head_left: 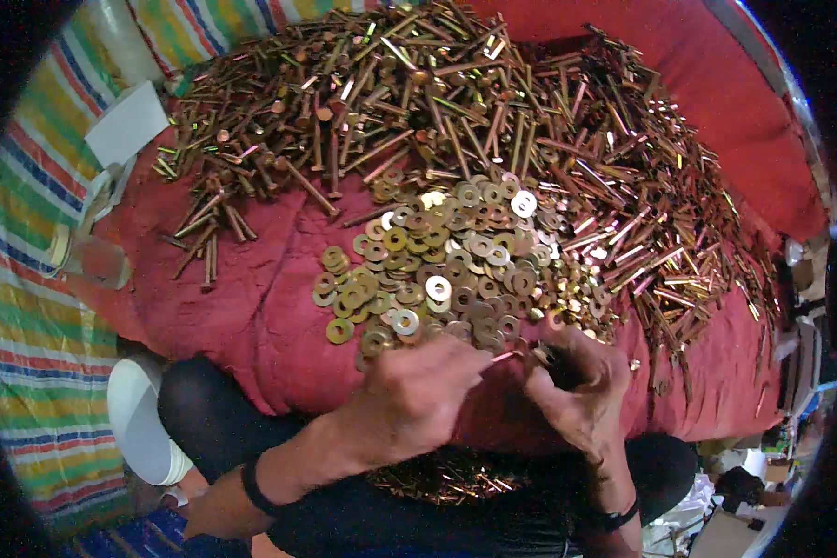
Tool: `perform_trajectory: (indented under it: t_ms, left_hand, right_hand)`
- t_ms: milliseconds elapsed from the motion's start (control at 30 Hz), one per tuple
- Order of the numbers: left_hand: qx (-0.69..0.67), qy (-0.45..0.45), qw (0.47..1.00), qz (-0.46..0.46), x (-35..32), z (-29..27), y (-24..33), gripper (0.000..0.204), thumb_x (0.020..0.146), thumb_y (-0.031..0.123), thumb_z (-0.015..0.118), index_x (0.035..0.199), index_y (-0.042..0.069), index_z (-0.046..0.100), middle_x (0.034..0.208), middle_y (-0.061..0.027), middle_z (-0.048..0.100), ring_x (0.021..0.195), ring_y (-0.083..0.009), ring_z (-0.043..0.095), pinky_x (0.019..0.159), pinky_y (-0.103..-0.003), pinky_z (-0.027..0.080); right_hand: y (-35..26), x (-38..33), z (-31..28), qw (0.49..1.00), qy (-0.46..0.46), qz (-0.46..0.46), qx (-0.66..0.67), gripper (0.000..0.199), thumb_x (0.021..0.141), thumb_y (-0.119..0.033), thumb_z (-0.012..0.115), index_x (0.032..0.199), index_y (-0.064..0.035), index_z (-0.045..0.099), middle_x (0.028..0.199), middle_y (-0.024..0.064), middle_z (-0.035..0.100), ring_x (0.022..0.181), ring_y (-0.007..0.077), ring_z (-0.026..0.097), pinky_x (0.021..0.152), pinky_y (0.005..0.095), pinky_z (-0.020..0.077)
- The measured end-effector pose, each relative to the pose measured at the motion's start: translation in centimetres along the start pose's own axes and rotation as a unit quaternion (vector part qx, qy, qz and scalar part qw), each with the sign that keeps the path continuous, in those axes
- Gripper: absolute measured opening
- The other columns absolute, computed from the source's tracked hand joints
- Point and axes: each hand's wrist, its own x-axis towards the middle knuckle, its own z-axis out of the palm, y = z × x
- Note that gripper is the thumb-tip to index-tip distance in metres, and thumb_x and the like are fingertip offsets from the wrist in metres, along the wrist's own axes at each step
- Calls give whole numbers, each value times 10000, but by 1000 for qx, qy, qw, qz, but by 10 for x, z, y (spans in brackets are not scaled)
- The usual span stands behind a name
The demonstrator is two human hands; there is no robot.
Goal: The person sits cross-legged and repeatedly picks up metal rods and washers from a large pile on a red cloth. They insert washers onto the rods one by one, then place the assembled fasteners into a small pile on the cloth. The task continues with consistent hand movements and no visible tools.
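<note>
My left hand (418, 386) is closed in a pinch on a thin bolt (504, 357), whose shank sticks out to the right. At the far end of that bolt, my right hand (581, 391) has its thumb and fingers curled together. A small metal piece sits in those fingertips; whether it is a washer or a nut is too small to tell. Just beyond both hands lies a heap of flat, brass-coloured washers (437, 288). Small nuts (572, 290) are gathered at the heap's right side.
Large piles of long bolts (363, 84) cover the back and right of the red cloth (279, 288). More bolts (451, 479) lie between my legs. At left are a white bucket (139, 423), a clear jar (102, 262) and a white box (126, 123), beside striped sheeting (33, 279).
</note>
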Motion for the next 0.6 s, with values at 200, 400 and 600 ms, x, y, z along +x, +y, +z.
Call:
perform_trajectory:
  t_ms: [200,400,600]
  left_hand:
    - [23,-3,998,55,-12,11,-1,365,808,-2,699,1172,6,716,1080,-138,730,920,-295,747,748,-397,615]
    - [29,14,997,68,-8,10,-1,336,788,-9,684,1123,-13,708,1058,-145,719,890,-288,748,722,-387,615]
    - [-25,63,998,4,-4,6,1,346,768,-43,799,1099,50,758,955,-129,773,846,-286,775,697,-372,619]
  right_hand:
    - [0,-2,-6,999,-5,32,-8,282,776,-10,780,1049,28,718,917,59,757,817,149,701,764,311,573]
    - [-8,-1,-8,992,-5,105,68,222,781,-15,737,999,27,743,861,32,747,794,99,678,788,273,550]
    - [-7,0,-12,989,60,106,85,182,796,-18,723,971,25,739,842,20,730,759,87,657,722,257,538]
